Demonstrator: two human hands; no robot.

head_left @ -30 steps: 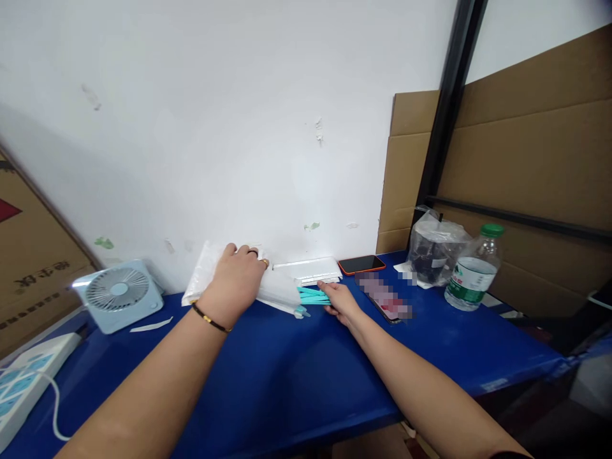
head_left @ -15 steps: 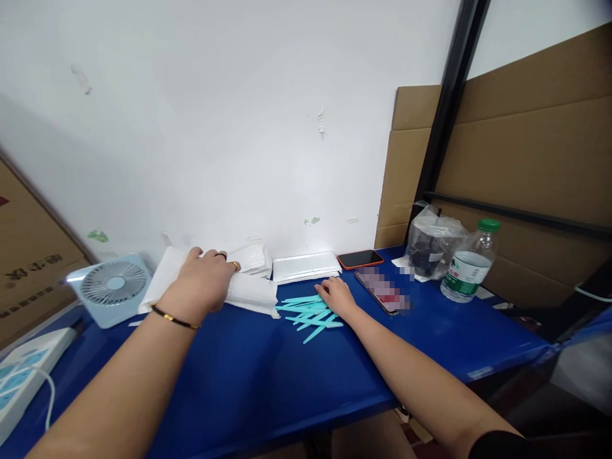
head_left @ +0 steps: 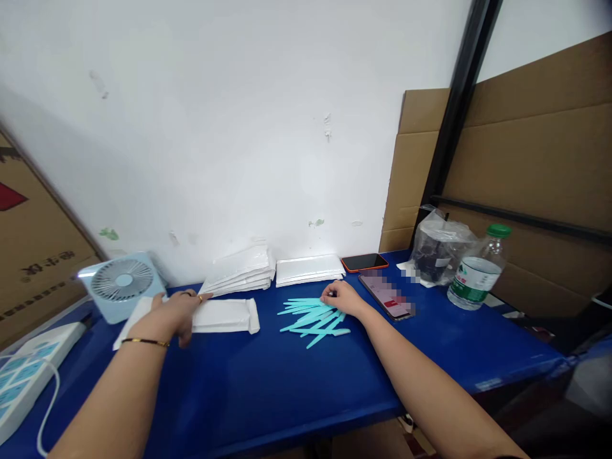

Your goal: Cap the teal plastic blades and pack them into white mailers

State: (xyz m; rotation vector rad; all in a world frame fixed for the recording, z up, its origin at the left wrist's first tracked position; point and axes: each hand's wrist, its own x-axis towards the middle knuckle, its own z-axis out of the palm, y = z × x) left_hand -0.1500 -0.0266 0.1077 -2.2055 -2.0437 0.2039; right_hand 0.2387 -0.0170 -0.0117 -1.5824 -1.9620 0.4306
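Observation:
A flat white packet (head_left: 224, 316) lies along the desk at the left. My left hand (head_left: 178, 312) grips its middle from above, thumb at the near edge and fingers across the top. To the right is a loose, crossed pile of slim turquoise plastic sticks (head_left: 310, 317), tapered at their ends; their exact kind is unclear. At the far right edge of that pile, my right hand (head_left: 340, 297) is closed in a pinch on a stick, its fingertips partly covering the ends.
Stacked white packets (head_left: 241, 268) and a second white stack (head_left: 310, 269) stand against the wall. A small fan (head_left: 125, 284) and power strip (head_left: 33, 370) are left. Two phones (head_left: 366, 262), a bagged cup (head_left: 437, 248) and a bottle (head_left: 478, 274) are right.
My left hand has drawn the white packet toward me and left, away from the stack, which now shows fully. My right hand's fingers have curled into a pinch at the pile.

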